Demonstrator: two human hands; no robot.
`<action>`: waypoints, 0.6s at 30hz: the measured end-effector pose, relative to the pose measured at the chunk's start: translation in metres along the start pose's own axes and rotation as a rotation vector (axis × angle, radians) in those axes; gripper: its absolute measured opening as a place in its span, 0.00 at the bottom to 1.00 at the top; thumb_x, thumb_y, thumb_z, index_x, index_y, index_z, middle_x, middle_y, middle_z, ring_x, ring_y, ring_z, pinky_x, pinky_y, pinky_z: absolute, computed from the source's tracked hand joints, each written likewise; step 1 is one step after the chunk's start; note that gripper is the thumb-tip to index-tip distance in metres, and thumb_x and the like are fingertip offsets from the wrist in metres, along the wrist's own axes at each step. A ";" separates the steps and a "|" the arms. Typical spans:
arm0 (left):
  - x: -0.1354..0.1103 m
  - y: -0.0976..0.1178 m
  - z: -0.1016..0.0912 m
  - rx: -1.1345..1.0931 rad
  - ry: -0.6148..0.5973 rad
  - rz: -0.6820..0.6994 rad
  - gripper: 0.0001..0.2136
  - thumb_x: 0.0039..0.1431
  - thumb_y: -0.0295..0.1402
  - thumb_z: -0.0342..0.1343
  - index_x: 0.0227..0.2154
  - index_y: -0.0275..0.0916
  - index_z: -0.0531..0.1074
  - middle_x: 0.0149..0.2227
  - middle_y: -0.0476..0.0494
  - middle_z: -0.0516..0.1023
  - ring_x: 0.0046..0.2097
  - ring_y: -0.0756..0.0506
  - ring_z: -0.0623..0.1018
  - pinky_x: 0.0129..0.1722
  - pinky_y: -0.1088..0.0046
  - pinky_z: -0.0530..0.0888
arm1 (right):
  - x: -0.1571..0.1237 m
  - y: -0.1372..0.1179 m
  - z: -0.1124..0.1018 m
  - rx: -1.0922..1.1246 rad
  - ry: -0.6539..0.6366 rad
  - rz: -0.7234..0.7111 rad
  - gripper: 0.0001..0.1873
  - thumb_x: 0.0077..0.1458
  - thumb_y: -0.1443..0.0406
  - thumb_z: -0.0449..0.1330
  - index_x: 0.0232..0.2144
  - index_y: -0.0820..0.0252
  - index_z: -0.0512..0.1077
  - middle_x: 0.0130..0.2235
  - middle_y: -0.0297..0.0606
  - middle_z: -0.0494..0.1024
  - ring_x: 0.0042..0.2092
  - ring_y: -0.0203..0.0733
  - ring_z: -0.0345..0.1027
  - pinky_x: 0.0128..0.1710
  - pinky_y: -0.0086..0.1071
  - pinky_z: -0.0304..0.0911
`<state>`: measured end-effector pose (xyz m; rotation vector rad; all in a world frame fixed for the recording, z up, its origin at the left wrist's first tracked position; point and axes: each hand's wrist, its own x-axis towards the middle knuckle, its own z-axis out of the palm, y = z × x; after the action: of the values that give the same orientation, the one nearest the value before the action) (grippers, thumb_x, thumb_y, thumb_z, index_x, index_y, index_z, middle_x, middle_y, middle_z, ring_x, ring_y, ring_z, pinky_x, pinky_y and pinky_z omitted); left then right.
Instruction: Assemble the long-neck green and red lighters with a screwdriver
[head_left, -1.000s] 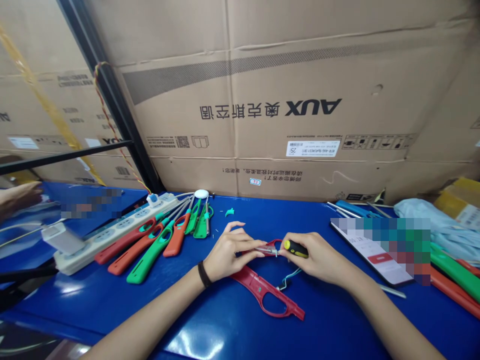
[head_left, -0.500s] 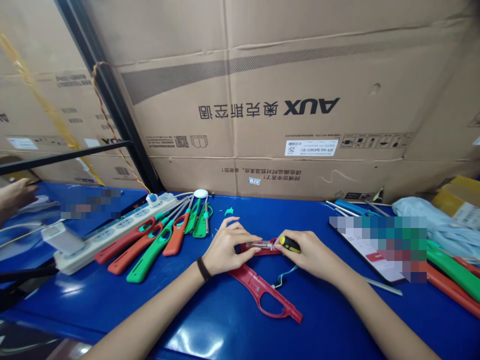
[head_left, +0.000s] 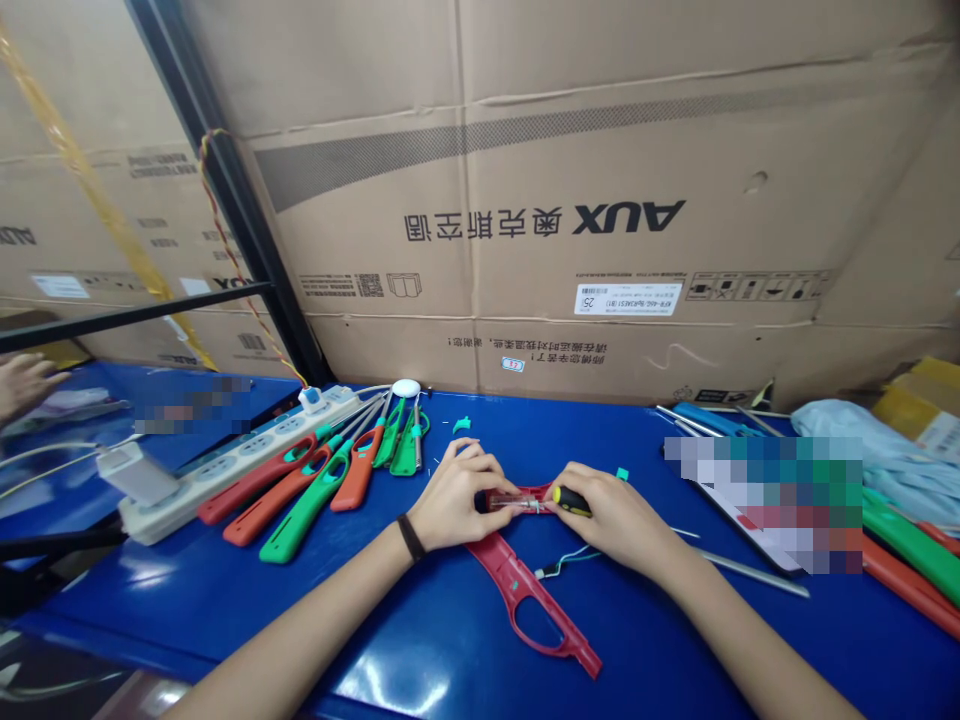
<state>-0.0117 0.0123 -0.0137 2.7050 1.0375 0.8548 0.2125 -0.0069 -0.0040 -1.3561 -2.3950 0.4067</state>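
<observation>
My left hand (head_left: 459,500) is closed on one end of a red lighter half-shell (head_left: 551,508), with a clear tube-like part (head_left: 517,501) lying inside it. My right hand (head_left: 611,515) grips a small screwdriver with a yellow-and-black handle (head_left: 568,500) at the shell's other end; its tip is hidden by the fingers. Below the hands, a second red half-shell (head_left: 512,580) with a trigger loop lies flat on the table. A black part with thin wires (head_left: 553,572) rests beside it. Small turquoise pieces (head_left: 622,474) lie beyond my right hand.
Several red, orange and green lighters (head_left: 307,515) lie at left beside a white power strip (head_left: 225,470). Metal tubes (head_left: 750,572) and more lighters (head_left: 911,535) are at right, next to a partly blurred flat object. A large carton (head_left: 525,150) stands behind; another person's hand (head_left: 26,385) shows far left.
The screwdriver and my right hand have shifted slightly left along the red shell. My left hand keeps its hold. The whole view has moved a little, and the other person's hand has shifted.
</observation>
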 end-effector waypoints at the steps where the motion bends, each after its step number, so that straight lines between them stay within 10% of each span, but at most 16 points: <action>1: 0.000 0.000 0.000 0.000 -0.002 -0.002 0.06 0.52 0.37 0.61 0.33 0.44 0.78 0.31 0.51 0.76 0.36 0.48 0.74 0.55 0.59 0.55 | 0.000 -0.001 0.001 -0.004 0.000 -0.005 0.05 0.56 0.67 0.55 0.32 0.56 0.71 0.35 0.33 0.73 0.35 0.39 0.70 0.32 0.29 0.59; 18: 0.000 -0.003 0.001 -0.038 -0.028 0.103 0.05 0.55 0.33 0.59 0.34 0.46 0.79 0.38 0.49 0.78 0.40 0.47 0.74 0.50 0.64 0.62 | -0.009 0.002 -0.030 0.159 -0.034 0.009 0.06 0.52 0.63 0.59 0.32 0.53 0.76 0.34 0.33 0.77 0.35 0.39 0.69 0.35 0.29 0.59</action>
<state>-0.0132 0.0147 -0.0161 2.7504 0.8739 0.8414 0.2322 -0.0118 0.0207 -1.2998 -2.3293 0.6132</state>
